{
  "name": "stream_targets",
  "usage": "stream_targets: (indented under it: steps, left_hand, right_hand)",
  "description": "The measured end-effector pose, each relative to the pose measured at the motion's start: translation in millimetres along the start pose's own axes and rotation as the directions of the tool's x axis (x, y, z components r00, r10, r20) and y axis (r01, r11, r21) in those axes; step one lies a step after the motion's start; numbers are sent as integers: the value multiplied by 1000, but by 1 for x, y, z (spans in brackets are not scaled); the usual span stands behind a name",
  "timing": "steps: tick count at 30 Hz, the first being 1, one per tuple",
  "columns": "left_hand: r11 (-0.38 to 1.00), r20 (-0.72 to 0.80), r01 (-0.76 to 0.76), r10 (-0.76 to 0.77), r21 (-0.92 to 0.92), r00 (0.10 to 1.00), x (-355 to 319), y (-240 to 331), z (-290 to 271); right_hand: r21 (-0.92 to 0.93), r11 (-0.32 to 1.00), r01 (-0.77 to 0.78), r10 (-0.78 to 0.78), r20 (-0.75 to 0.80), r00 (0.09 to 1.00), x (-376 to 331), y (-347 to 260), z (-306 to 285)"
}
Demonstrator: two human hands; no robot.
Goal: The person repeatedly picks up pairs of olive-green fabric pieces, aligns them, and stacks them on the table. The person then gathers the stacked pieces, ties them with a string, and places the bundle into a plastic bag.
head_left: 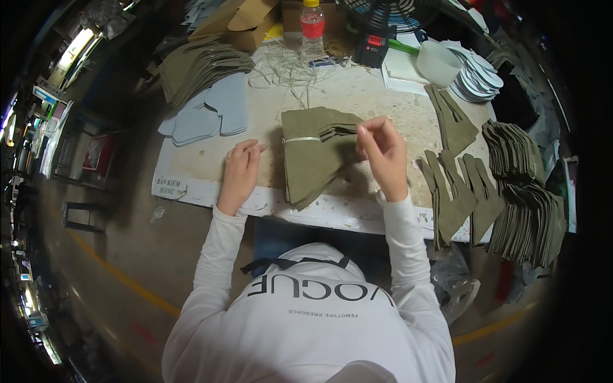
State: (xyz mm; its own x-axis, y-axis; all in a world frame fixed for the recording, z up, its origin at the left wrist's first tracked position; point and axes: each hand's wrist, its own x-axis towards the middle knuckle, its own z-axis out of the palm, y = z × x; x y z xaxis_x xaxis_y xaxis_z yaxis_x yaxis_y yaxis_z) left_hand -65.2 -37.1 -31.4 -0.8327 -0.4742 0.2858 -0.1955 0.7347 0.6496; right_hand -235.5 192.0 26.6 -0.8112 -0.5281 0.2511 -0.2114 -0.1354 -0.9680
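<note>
A bundle of olive-green cut fabric pieces [319, 163] lies on the table in front of me, with a pale strip [302, 139] across its upper left part. At its right edge, my right hand [385, 150] has thumb and forefinger pinched together, the other fingers curled. Whatever is between those fingertips, if anything, is too small to make out. To the left of the bundle and apart from it, my left hand [242, 169] rests on the tabletop, fingers loosely bent and holding nothing.
The worktable [268, 182] carries olive stacks at the far left [201, 67] and right [527, 217], with loose olive pieces [454, 195] nearer. Grey-blue pieces [207, 115] lie left. Tangled strips [287, 70], a bottle [312, 29], a fan [389, 13] and a white roll [438, 64] stand behind.
</note>
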Motion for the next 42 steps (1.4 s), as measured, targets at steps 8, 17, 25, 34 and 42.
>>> stream_targets:
  steps: [8,17,25,34,42]
  left_hand:
    - [592,165,257,-206,-764,965,-23,77,50]
    - [-422,579,485,-125,-766,806,-45,146,46]
    - [-97,648,660,129,-745,750,-59,158,61]
    - [754,-187,-237,153,-613,970,-37,124,69]
    - [842,-85,-225,211,-491,974,-32,103,79]
  right_hand:
    - [-267,945,-189,235,153,960,-53,7,0]
    - [151,837,-527,532,9,847,-72,-8,-61]
    - [650,665,-368,577,-135,805,-71,3,-54]
    - [301,915,-270,381,-417,826,-27,-12,-49]
    - [-150,986,-71,-19,-529,849,-10,-131,-164]
